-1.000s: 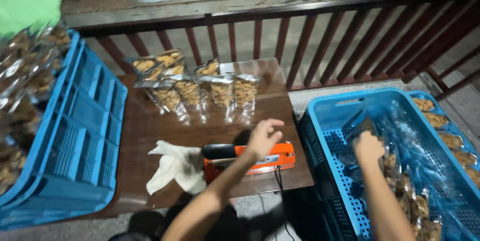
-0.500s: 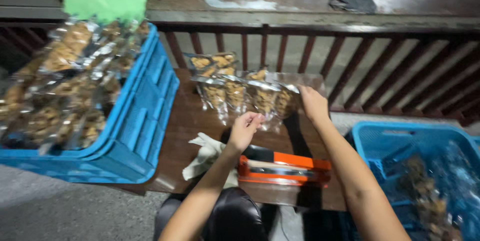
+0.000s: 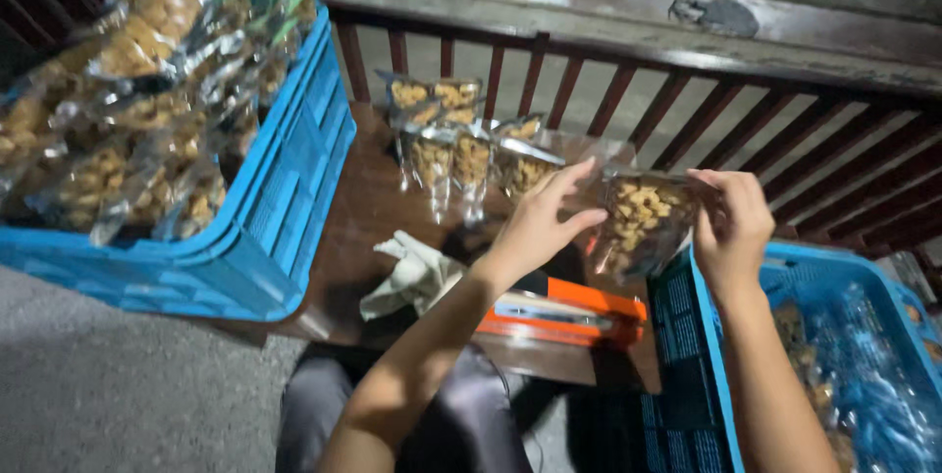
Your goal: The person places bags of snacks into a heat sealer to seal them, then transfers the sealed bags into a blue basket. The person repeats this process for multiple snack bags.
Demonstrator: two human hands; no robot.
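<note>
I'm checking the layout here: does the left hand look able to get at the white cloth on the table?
Probably yes: the left hand is on the clear snack bag, and the white cloth lies uncovered just below it.

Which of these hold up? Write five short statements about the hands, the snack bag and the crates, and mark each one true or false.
1. Both hands hold one clear snack bag. True: left hand and right hand grip its two sides.
2. The orange sealer sits in the right crate. False: it lies on the brown table.
3. The left blue crate holds filled bags. True.
4. The white cloth covers the sealer. False: it lies beside it.
5. Bags on the table lie near the railing. True.
</note>
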